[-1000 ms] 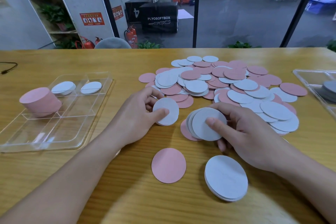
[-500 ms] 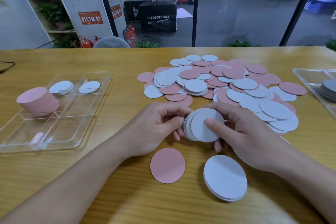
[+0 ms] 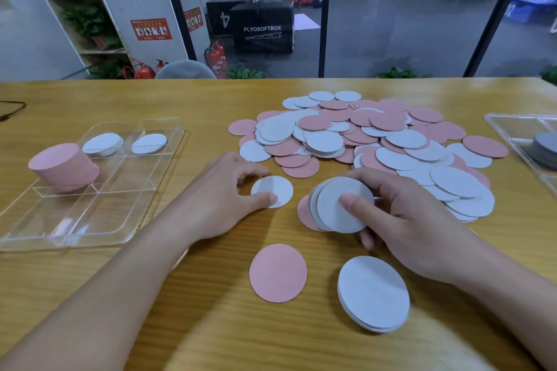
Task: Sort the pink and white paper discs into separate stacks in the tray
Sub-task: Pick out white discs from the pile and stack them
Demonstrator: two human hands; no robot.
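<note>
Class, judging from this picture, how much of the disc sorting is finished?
Early on. Done: a tall pink stack and two short white stacks in the tray. In hand: the left hand pinches one white disc; the right hand holds a white bundle. Left: the mixed pile.

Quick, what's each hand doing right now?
Left hand: pinches one white disc on the table.
Right hand: grips a fan of white discs, thumb on top.

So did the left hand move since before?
Yes. The left hand pulled left, away from the stack held in the right hand, toward the tray.
</note>
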